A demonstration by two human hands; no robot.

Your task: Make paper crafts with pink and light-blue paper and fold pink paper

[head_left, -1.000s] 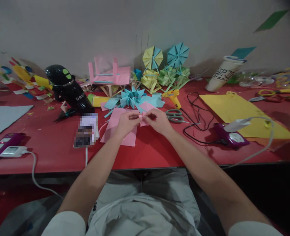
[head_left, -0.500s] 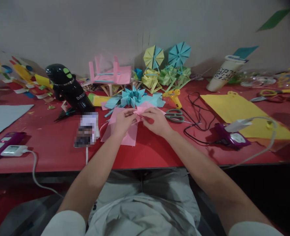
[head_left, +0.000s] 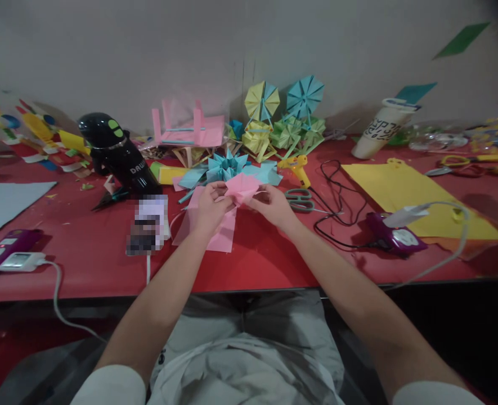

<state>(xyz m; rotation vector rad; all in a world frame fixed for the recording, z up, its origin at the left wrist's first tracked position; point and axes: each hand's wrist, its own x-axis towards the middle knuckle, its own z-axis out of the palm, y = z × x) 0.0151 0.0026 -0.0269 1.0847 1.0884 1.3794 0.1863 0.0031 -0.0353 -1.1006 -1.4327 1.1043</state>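
Observation:
A folded piece of pink paper [head_left: 242,187] is held up between my two hands, over the red table. My left hand [head_left: 213,207] pinches its left side, and my right hand [head_left: 270,205] grips its lower right side. Flat pink sheets [head_left: 221,239] lie beneath and beside my left hand. Just behind the folded piece is a blue pointed paper form [head_left: 227,166]. Green-handled scissors [head_left: 300,200] rest to the right of my right hand, with a yellow glue gun [head_left: 296,169] behind them.
A black bottle [head_left: 120,154] and a phone [head_left: 148,225] are at the left. Paper shapes [head_left: 262,101] stand near the wall. At the right are a black cable, a purple power socket [head_left: 394,233], yellow sheets [head_left: 413,197] and a paper cup [head_left: 381,129].
The folded pink paper has turned and now shows a wider, opened-out face between my hands. My fingers have shifted to its two sides.

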